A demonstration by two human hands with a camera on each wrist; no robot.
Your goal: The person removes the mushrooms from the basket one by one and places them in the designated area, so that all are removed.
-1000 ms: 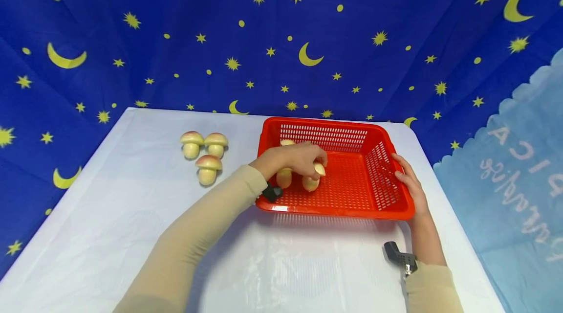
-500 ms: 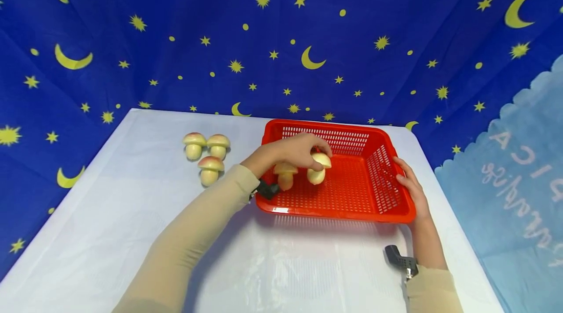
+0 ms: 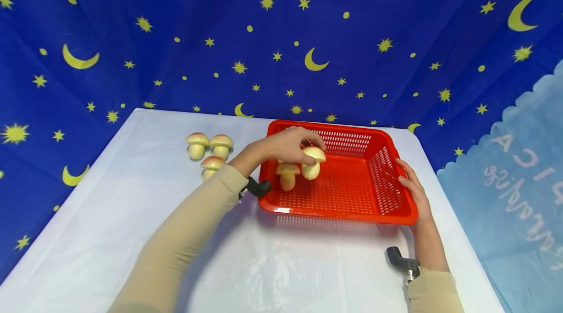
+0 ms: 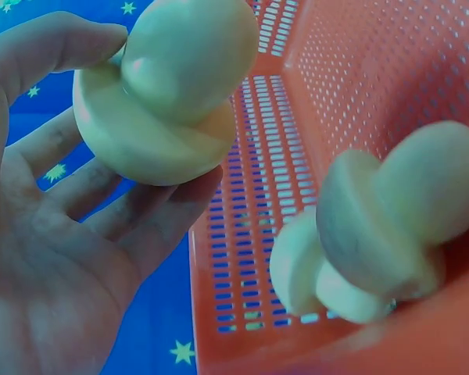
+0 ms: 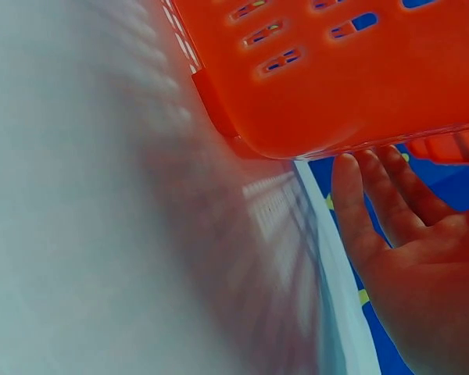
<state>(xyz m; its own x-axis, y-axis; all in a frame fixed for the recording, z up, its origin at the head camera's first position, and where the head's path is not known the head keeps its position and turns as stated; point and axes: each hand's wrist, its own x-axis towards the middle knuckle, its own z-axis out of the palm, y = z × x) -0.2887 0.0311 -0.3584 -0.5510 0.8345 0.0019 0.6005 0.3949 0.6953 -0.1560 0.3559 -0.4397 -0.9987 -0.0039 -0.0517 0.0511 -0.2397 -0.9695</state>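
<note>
My left hand [image 3: 290, 145] is over the left half of a red plastic basket [image 3: 334, 214], pinching a pale yellow toy mushroom [image 3: 311, 168] between thumb and fingers. In the left wrist view this mushroom [image 4: 189, 62] has its stem pointing up and away from the palm. Two other mushrooms show there inside the basket, the nearer mushroom [image 4: 375, 226] overlapping the farther mushroom [image 4: 293, 262]. From the head, one mushroom [image 3: 288, 176] stands plainly near the left wall; the other is mostly behind my hand. My right hand [image 3: 415, 188] holds the basket's right rim, thumb over its edge.
Several toy mushrooms with reddish caps, one mushroom [image 3: 197, 145] among them, sit together on the white table [image 3: 132, 195] left of the basket. My left forearm partly covers the nearest. A blue star-and-moon cloth [image 3: 281, 34] hangs behind the table.
My left hand has raised the gripped mushroom off its lower spot in the basket and drawn back slightly left. My right hand stays on the rim; the camera view has shifted a little.
</note>
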